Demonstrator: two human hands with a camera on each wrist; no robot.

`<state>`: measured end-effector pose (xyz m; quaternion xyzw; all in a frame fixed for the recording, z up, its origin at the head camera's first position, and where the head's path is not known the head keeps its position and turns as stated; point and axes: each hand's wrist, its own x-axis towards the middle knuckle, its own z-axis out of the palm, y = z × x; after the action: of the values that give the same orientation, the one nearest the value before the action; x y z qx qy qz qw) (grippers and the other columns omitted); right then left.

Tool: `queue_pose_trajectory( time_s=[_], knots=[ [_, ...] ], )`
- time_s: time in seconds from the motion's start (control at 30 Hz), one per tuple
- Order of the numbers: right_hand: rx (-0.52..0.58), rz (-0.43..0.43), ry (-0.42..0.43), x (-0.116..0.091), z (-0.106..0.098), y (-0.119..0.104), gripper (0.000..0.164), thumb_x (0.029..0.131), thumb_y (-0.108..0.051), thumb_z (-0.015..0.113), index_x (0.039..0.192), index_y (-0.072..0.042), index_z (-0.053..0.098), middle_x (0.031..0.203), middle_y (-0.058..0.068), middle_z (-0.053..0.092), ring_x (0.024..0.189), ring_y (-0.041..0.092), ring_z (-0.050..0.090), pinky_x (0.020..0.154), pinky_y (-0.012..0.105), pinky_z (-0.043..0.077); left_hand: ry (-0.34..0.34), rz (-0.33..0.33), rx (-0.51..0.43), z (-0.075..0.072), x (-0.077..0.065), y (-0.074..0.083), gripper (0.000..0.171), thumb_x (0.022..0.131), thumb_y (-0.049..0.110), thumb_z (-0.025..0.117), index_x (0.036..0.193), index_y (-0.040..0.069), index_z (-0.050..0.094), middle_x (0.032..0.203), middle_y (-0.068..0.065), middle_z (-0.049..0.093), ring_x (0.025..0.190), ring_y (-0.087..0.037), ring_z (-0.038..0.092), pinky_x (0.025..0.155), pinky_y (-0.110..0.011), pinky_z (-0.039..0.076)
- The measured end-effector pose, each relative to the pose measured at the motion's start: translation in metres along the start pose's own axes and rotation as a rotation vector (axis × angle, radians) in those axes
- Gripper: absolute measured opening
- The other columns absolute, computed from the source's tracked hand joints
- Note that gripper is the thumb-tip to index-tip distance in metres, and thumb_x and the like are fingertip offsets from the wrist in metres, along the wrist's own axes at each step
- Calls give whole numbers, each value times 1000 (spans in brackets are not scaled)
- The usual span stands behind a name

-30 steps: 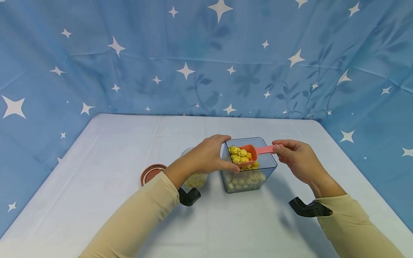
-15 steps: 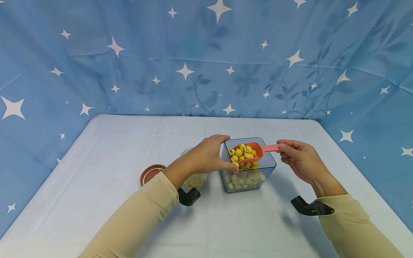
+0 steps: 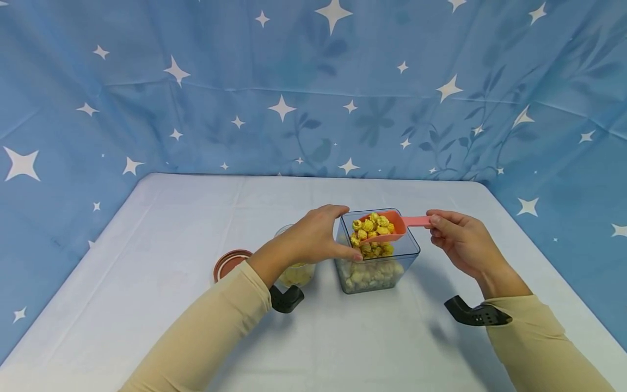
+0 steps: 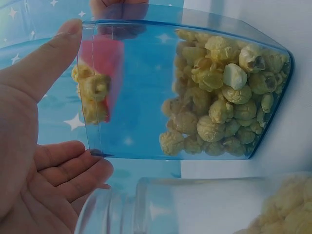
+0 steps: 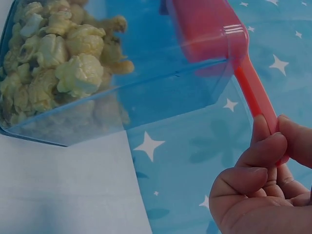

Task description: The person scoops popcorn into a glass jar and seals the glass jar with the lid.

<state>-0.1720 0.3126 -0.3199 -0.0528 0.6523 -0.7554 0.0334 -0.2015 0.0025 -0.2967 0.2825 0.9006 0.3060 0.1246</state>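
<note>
The left hand (image 3: 313, 239) grips the clear tub (image 3: 392, 267) by its wall, thumb up its side. The right hand (image 3: 458, 242) pinches the loaded pink scoop (image 3: 387, 226) over it (handle end). Only the left wrist view shows a glass jar (image 4: 195, 207) just beside the tub

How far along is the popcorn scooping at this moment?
Done: the scoop is loaded with popcorn. In hand: the right hand pinches its handle above the square container, which the left hand steadies. Left: nothing tipped out yet; the jar sits beside it.
</note>
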Motion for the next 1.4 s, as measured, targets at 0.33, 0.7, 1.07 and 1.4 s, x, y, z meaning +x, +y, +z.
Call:
queue_pose_trajectory(
  time_s=[0.33, 0.7, 1.07, 1.4],
  knots=[
    [50, -59, -14, 1, -4, -5, 21, 103, -5, 56, 105, -8, 77, 90, 2, 69, 77, 14, 57, 74, 20, 54, 10, 20, -13, 1, -1, -2, 97, 80, 49, 82, 156, 11, 35, 158, -6, 36, 145, -24, 33, 113, -45, 35],
    [96, -101, -50, 3, 4, -15, 22, 103, -2, 54, 106, -5, 76, 90, 4, 67, 77, 14, 56, 74, 21, 54, 82, 23, -95, -4, -10, -11, 95, 80, 49, 82, 155, 14, 37, 155, -2, 40, 141, -20, 38, 111, -44, 38],
    [57, -130, -95, 6, 25, -20, 23, 103, -1, 54, 106, -5, 76, 89, 4, 65, 76, 14, 55, 72, 21, 53, 190, 77, -169, -12, -38, -47, 85, 81, 43, 82, 151, 15, 44, 150, 0, 46, 137, -20, 42, 110, -46, 38],
    [-27, -132, -102, 11, 53, -18, 22, 102, -1, 55, 104, -8, 75, 90, 3, 66, 76, 15, 53, 70, 21, 50, 226, 59, -247, -8, -56, -77, 87, 76, 37, 87, 149, 13, 46, 148, -2, 49, 137, -28, 44, 111, -48, 37]
  ],
)
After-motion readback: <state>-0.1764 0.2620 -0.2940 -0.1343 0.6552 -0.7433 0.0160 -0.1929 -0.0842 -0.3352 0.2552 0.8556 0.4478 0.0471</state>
